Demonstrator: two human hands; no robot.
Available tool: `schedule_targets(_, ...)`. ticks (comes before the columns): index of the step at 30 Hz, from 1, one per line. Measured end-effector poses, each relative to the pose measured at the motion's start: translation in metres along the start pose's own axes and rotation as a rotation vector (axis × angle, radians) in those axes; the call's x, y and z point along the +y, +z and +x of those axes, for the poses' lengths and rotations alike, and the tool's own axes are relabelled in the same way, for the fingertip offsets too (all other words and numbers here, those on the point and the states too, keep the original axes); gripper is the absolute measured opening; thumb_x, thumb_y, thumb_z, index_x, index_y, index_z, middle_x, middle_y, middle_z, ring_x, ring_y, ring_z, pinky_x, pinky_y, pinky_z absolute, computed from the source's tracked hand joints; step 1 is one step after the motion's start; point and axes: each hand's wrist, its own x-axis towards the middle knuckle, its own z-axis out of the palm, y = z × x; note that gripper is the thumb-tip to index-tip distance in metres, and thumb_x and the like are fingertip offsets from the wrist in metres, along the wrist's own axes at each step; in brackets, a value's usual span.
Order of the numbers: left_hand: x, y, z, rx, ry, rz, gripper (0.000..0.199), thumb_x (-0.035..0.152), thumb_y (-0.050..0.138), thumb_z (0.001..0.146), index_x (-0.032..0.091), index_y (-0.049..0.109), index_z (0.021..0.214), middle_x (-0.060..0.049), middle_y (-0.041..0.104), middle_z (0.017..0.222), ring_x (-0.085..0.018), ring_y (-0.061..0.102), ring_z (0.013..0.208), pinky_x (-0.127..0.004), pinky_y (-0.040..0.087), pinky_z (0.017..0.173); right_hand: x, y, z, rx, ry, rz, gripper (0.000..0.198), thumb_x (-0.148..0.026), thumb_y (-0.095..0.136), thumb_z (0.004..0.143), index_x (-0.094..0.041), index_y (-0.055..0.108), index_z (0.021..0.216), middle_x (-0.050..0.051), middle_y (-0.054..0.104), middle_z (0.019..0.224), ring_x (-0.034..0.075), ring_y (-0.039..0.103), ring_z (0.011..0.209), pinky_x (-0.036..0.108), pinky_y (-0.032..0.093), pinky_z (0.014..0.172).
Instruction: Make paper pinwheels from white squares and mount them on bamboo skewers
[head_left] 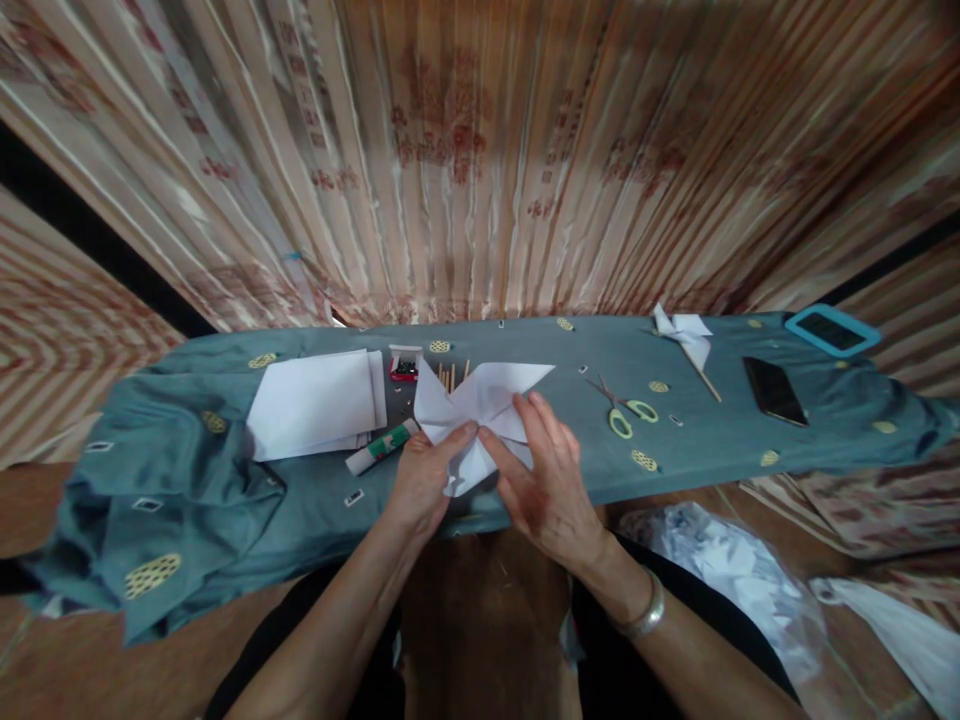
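Observation:
A white paper pinwheel (495, 385) with folded, pointed blades is held over the near edge of the cloth-covered table. My left hand (426, 470) grips its lower left side, thumb pressed near the centre. On the right, my right hand (546, 470) has its index fingertip at the centre, with other fingers against the right-hand blade. Just left of the pinwheel lie a green and white glue stick (382, 447) and a small open box of dark pins (405, 364). Several thin wooden sticks (448, 377) show behind the paper, partly hidden by it.
A stack of white paper (315, 405) lies at the left on the green cloth (570, 470). To the right are green-handled scissors (622, 408), a pinwheel on a stick (686, 335), a black phone (775, 390) and a blue-framed device (832, 330). A plastic bag of paper scraps (735, 570) sits on the floor.

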Motion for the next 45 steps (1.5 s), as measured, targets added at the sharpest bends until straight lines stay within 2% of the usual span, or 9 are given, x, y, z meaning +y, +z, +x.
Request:
schedule_targets(11, -0.003, -0.008, 0.004, 0.030, 0.096, 0.087, 0.036, 0.027, 0.091, 0.046, 0.012, 0.075, 0.075, -0.006, 0.076, 0.073, -0.015, 0.066, 0.064, -0.027, 0.051, 0.069, -0.006, -0.007, 0.002, -0.082, 0.013, 0.060, 0.054, -0.020, 0.053, 0.086, -0.022, 0.046, 0.139, 0.015, 0.030, 0.157, 0.035, 0.014, 0.149, 0.053, 0.030, 0.110)
schedule_targets(15, -0.002, -0.008, 0.006, 0.020, 0.108, 0.101, 0.033, 0.027, 0.090, 0.048, 0.013, 0.075, 0.074, -0.005, 0.076, 0.073, -0.015, 0.066, 0.063, -0.026, 0.050, 0.067, -0.006, -0.021, 0.009, -0.015, 0.028, 0.147, 0.059, -0.027, 0.053, 0.089, -0.024, 0.036, 0.146, 0.015, 0.026, 0.158, 0.035, 0.017, 0.149, 0.056, 0.029, 0.111)
schedule_targets(17, -0.002, -0.009, 0.007, 0.023, 0.118, 0.113, 0.033, 0.026, 0.090, 0.048, 0.014, 0.076, 0.075, -0.004, 0.076, 0.073, -0.014, 0.066, 0.063, -0.025, 0.050, 0.065, -0.003, -0.028, 0.012, 0.047, 0.104, 0.231, 0.064, -0.033, 0.054, 0.090, -0.023, 0.030, 0.149, 0.016, 0.027, 0.158, 0.035, 0.020, 0.148, 0.057, 0.028, 0.113)
schedule_targets(20, -0.003, -0.009, 0.009, 0.041, 0.133, 0.130, 0.033, 0.027, 0.090, 0.046, 0.014, 0.076, 0.073, -0.004, 0.076, 0.072, -0.014, 0.065, 0.062, -0.024, 0.051, 0.064, 0.006, -0.031, 0.014, 0.112, 0.335, 0.395, 0.068, -0.040, 0.056, 0.090, -0.021, 0.029, 0.149, 0.016, 0.035, 0.154, 0.032, 0.030, 0.144, 0.055, 0.031, 0.113)
schedule_targets(25, -0.007, -0.008, 0.013, 0.042, 0.151, 0.153, 0.032, 0.026, 0.089, 0.048, 0.013, 0.075, 0.073, -0.004, 0.075, 0.069, -0.014, 0.066, 0.061, -0.026, 0.052, 0.066, 0.022, -0.011, 0.012, 0.196, 0.683, 0.862, 0.070, -0.045, 0.066, 0.083, -0.018, 0.040, 0.141, 0.018, 0.052, 0.142, 0.028, 0.054, 0.127, 0.049, 0.043, 0.107)
schedule_targets(28, -0.010, -0.006, 0.013, 0.022, 0.155, 0.171, 0.032, 0.026, 0.089, 0.048, 0.013, 0.075, 0.073, -0.003, 0.075, 0.067, -0.014, 0.064, 0.059, -0.026, 0.051, 0.064, 0.024, 0.001, 0.013, 0.154, 0.861, 1.168, 0.069, -0.046, 0.076, 0.070, -0.019, 0.050, 0.128, 0.016, 0.065, 0.124, 0.027, 0.064, 0.113, 0.046, 0.049, 0.101)
schedule_targets(33, -0.017, 0.001, 0.010, -0.003, 0.175, 0.234, 0.026, 0.025, 0.088, 0.050, 0.013, 0.074, 0.069, -0.003, 0.074, 0.067, -0.013, 0.062, 0.057, -0.026, 0.051, 0.062, 0.017, 0.003, 0.023, -0.005, 0.969, 1.508, 0.055, -0.040, 0.083, 0.059, -0.021, 0.057, 0.105, 0.005, 0.075, 0.093, 0.020, 0.071, 0.080, 0.034, 0.058, 0.076)
schedule_targets(38, -0.022, 0.004, 0.009, -0.020, 0.193, 0.270, 0.028, 0.026, 0.087, 0.050, 0.013, 0.075, 0.072, -0.003, 0.074, 0.071, -0.016, 0.065, 0.064, -0.028, 0.052, 0.067, 0.016, 0.003, 0.027, -0.005, 1.093, 1.484, 0.053, -0.040, 0.087, 0.049, -0.019, 0.061, 0.090, 0.003, 0.075, 0.080, 0.018, 0.067, 0.064, 0.032, 0.057, 0.062)
schedule_targets(45, -0.022, 0.005, 0.005, -0.083, 0.074, 0.217, 0.037, 0.030, 0.091, 0.046, 0.014, 0.075, 0.076, -0.004, 0.076, 0.074, -0.016, 0.066, 0.062, -0.028, 0.053, 0.067, 0.021, 0.006, 0.019, 0.021, 1.029, 1.445, 0.045, -0.040, 0.083, 0.056, -0.020, 0.064, 0.092, 0.001, 0.074, 0.076, 0.018, 0.065, 0.060, 0.031, 0.054, 0.058)
